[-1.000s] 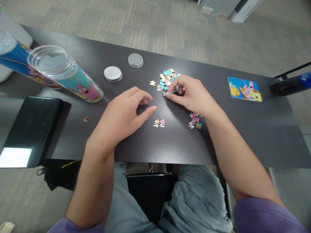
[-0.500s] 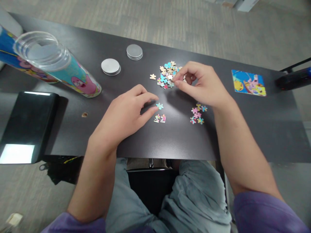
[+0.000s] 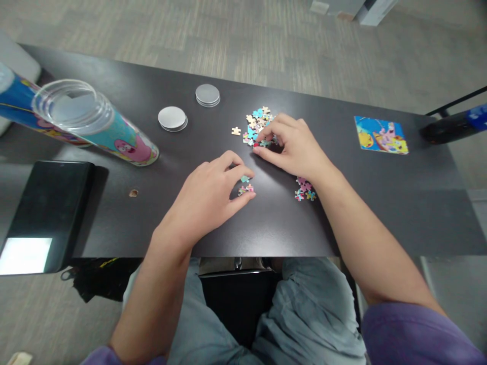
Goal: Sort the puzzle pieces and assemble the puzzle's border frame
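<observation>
My right hand [image 3: 287,144] is at the near edge of a heap of jigsaw pieces [image 3: 255,121], its thumb and forefinger closed on a small red puzzle piece [image 3: 256,144]. To the left, my left hand [image 3: 218,190] rests on the table with thumb and fingers apart. Between them lie a teal piece [image 3: 245,179] and two pink-and-green pieces [image 3: 249,188]; the thumb tip is by the pink one. A cluster of pink and multicoloured pieces [image 3: 305,188] lies under my right wrist, partly hidden by it. One loose tan piece [image 3: 236,131] sits left of the heap.
On the dark table [image 3: 266,233], two stacks of silver discs, one nearer [image 3: 172,117] and one farther [image 3: 207,95], stand left of the heap. Further left are a clear-topped cartoon tube [image 3: 133,144] and a black box [image 3: 45,213]. A cartoon picture card [image 3: 381,135] and a dark bottle [image 3: 452,126] are at right.
My right hand has moved left and nearer along the heap to the red piece. My left hand has shifted slightly, its thumb now beside the two pink-and-green pieces. The view has tilted a little.
</observation>
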`<act>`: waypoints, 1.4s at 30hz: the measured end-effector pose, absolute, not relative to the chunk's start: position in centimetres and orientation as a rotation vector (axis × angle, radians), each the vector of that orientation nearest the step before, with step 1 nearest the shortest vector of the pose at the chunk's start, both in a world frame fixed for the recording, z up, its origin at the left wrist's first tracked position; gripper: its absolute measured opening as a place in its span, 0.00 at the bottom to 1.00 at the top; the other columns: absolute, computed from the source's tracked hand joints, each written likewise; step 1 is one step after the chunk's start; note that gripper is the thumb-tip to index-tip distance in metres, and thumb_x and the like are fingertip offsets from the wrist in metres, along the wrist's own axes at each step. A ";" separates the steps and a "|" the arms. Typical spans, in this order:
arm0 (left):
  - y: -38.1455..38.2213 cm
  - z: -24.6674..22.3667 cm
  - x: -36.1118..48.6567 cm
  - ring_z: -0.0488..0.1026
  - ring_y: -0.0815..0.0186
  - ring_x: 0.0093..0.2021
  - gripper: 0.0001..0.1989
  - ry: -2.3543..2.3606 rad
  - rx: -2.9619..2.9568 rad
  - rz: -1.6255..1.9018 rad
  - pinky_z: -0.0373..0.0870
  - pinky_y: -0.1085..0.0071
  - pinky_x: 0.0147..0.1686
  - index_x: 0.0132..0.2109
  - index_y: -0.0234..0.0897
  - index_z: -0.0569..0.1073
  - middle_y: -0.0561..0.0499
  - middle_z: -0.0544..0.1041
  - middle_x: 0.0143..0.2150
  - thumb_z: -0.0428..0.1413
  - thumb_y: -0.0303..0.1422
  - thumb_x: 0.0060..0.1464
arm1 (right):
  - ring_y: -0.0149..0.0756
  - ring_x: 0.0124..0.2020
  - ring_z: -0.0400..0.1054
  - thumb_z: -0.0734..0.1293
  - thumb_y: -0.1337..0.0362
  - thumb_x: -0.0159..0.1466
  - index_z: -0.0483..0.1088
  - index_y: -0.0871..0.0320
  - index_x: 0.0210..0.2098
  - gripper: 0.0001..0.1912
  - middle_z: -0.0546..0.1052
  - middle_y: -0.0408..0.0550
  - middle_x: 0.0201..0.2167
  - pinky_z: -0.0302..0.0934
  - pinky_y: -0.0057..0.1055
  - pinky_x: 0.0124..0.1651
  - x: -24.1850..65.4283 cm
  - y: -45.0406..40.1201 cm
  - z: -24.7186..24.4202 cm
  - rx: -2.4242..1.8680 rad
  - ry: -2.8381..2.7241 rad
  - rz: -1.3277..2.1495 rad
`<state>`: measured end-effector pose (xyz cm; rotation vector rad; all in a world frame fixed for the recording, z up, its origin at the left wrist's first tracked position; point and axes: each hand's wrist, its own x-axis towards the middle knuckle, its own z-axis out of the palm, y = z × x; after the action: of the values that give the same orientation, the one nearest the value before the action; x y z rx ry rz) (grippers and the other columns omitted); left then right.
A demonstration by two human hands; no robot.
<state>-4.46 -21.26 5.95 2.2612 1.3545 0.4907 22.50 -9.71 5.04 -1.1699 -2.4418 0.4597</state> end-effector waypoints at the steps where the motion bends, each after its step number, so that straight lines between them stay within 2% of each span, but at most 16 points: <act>1: -21.2 5.9 -4.5 0.90 0.38 0.60 0.12 1.351 2.250 0.503 0.90 0.36 0.64 0.62 0.49 0.90 0.40 0.87 0.67 0.65 0.39 0.80 | 0.58 0.54 0.80 0.78 0.55 0.79 0.84 0.45 0.52 0.05 0.88 0.53 0.55 0.68 0.59 0.66 22.4 -9.8 4.9 -1.182 -2.435 0.464; 3: -21.2 5.9 -4.7 0.90 0.39 0.56 0.11 1.348 2.234 0.511 0.90 0.35 0.61 0.62 0.49 0.90 0.40 0.87 0.66 0.64 0.39 0.80 | 0.60 0.58 0.81 0.78 0.55 0.80 0.85 0.44 0.51 0.04 0.88 0.53 0.56 0.68 0.58 0.67 22.3 -9.8 4.7 -1.185 -2.440 0.497; 6: -21.1 5.8 -5.0 0.90 0.43 0.49 0.10 1.360 2.209 0.514 0.90 0.37 0.58 0.61 0.47 0.89 0.41 0.87 0.64 0.65 0.38 0.80 | 0.60 0.58 0.81 0.78 0.57 0.79 0.86 0.45 0.51 0.03 0.88 0.53 0.56 0.67 0.58 0.68 22.3 -9.9 4.8 -1.143 -2.449 0.552; 11: -21.0 5.9 -5.8 0.90 0.44 0.52 0.05 1.411 2.180 0.532 0.90 0.41 0.57 0.57 0.49 0.86 0.42 0.87 0.63 0.66 0.38 0.80 | 0.59 0.56 0.81 0.79 0.59 0.75 0.86 0.45 0.49 0.04 0.88 0.51 0.53 0.63 0.60 0.71 22.6 -10.1 5.6 -1.076 -2.523 0.674; 13: -21.0 6.0 -5.9 0.89 0.44 0.52 0.08 1.426 2.173 0.518 0.90 0.39 0.58 0.60 0.48 0.86 0.41 0.87 0.65 0.66 0.40 0.81 | 0.59 0.56 0.80 0.79 0.58 0.75 0.87 0.45 0.49 0.04 0.87 0.51 0.52 0.62 0.60 0.71 22.8 -10.2 5.9 -1.041 -2.548 0.731; 15: -21.1 6.0 -5.8 0.89 0.43 0.54 0.15 1.448 2.190 0.494 0.90 0.38 0.61 0.68 0.47 0.86 0.38 0.85 0.69 0.66 0.42 0.82 | 0.58 0.55 0.80 0.79 0.58 0.74 0.88 0.45 0.49 0.05 0.86 0.50 0.52 0.62 0.60 0.72 22.8 -10.2 6.0 -0.990 -2.560 0.777; 18: -21.3 6.0 -5.2 0.89 0.37 0.59 0.27 1.506 2.266 0.422 0.90 0.35 0.63 0.79 0.43 0.83 0.33 0.82 0.75 0.67 0.45 0.83 | 0.57 0.55 0.80 0.79 0.59 0.73 0.88 0.46 0.49 0.06 0.86 0.50 0.52 0.62 0.59 0.72 22.8 -10.2 6.0 -0.934 -2.563 0.829; 20: -21.4 6.0 -4.9 0.89 0.35 0.62 0.29 1.543 2.300 0.366 0.90 0.35 0.64 0.82 0.42 0.82 0.32 0.81 0.75 0.66 0.46 0.84 | 0.58 0.56 0.80 0.79 0.59 0.72 0.88 0.46 0.48 0.06 0.87 0.50 0.52 0.62 0.60 0.72 22.8 -10.2 6.1 -0.918 -2.576 0.862; 24: -21.5 6.0 -4.7 0.89 0.39 0.59 0.32 1.581 2.294 0.359 0.90 0.39 0.64 0.84 0.43 0.81 0.32 0.80 0.77 0.67 0.48 0.83 | 0.59 0.56 0.80 0.81 0.56 0.71 0.90 0.44 0.47 0.06 0.88 0.49 0.50 0.64 0.60 0.71 22.9 -9.9 6.4 -0.862 -2.612 0.962; 27: -21.5 5.9 -5.1 0.89 0.42 0.53 0.37 1.598 2.231 0.419 0.90 0.38 0.62 0.87 0.39 0.76 0.30 0.78 0.79 0.67 0.48 0.82 | 0.56 0.50 0.79 0.81 0.54 0.73 0.89 0.44 0.46 0.05 0.88 0.48 0.47 0.67 0.57 0.65 23.0 -9.8 6.8 -0.897 -2.540 0.954; 29: -21.5 5.7 -5.3 0.89 0.41 0.54 0.39 1.615 2.198 0.473 0.90 0.36 0.64 0.87 0.38 0.75 0.28 0.77 0.80 0.69 0.49 0.80 | 0.54 0.47 0.78 0.78 0.55 0.76 0.88 0.44 0.47 0.04 0.88 0.49 0.46 0.66 0.59 0.65 23.0 -9.8 6.8 -0.970 -2.495 0.842; 31: -21.5 5.4 -5.6 0.88 0.39 0.57 0.40 1.626 2.192 0.519 0.89 0.35 0.67 0.86 0.40 0.76 0.29 0.78 0.79 0.72 0.50 0.77 | 0.54 0.48 0.77 0.76 0.56 0.81 0.90 0.44 0.53 0.08 0.89 0.50 0.49 0.64 0.63 0.69 23.0 -9.9 6.5 -1.034 -2.494 0.718; 34: -21.6 5.1 -5.7 0.88 0.38 0.61 0.41 1.626 2.197 0.542 0.88 0.38 0.68 0.85 0.45 0.76 0.33 0.79 0.79 0.76 0.52 0.74 | 0.58 0.55 0.79 0.73 0.54 0.86 0.92 0.41 0.66 0.16 0.88 0.52 0.55 0.62 0.66 0.72 22.9 -10.1 5.8 -1.053 -2.551 0.628; 36: -21.6 5.0 -5.8 0.88 0.39 0.61 0.41 1.618 2.200 0.545 0.88 0.40 0.68 0.84 0.48 0.77 0.35 0.79 0.78 0.76 0.53 0.74 | 0.61 0.59 0.79 0.73 0.54 0.87 0.92 0.37 0.69 0.18 0.86 0.53 0.57 0.61 0.65 0.72 22.9 -10.1 5.4 -1.029 -2.599 0.618; 39: -21.6 5.0 -5.7 0.88 0.41 0.59 0.38 1.632 2.174 0.572 0.88 0.40 0.68 0.84 0.47 0.77 0.34 0.79 0.78 0.72 0.54 0.78 | 0.60 0.59 0.78 0.75 0.55 0.86 0.95 0.36 0.66 0.16 0.84 0.52 0.56 0.59 0.64 0.71 23.1 -10.0 5.2 -0.977 -2.636 0.611; 42: -21.5 5.2 -5.7 0.89 0.42 0.57 0.37 1.642 2.120 0.602 0.88 0.38 0.67 0.87 0.43 0.72 0.32 0.79 0.78 0.65 0.53 0.84 | 0.58 0.56 0.77 0.76 0.54 0.85 0.96 0.36 0.62 0.14 0.83 0.51 0.53 0.59 0.61 0.70 23.5 -9.8 5.5 -0.933 -2.656 0.668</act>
<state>-5.67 -21.48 5.16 2.1202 1.6416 0.6025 23.45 -9.76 5.54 -0.9326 -2.6562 0.6681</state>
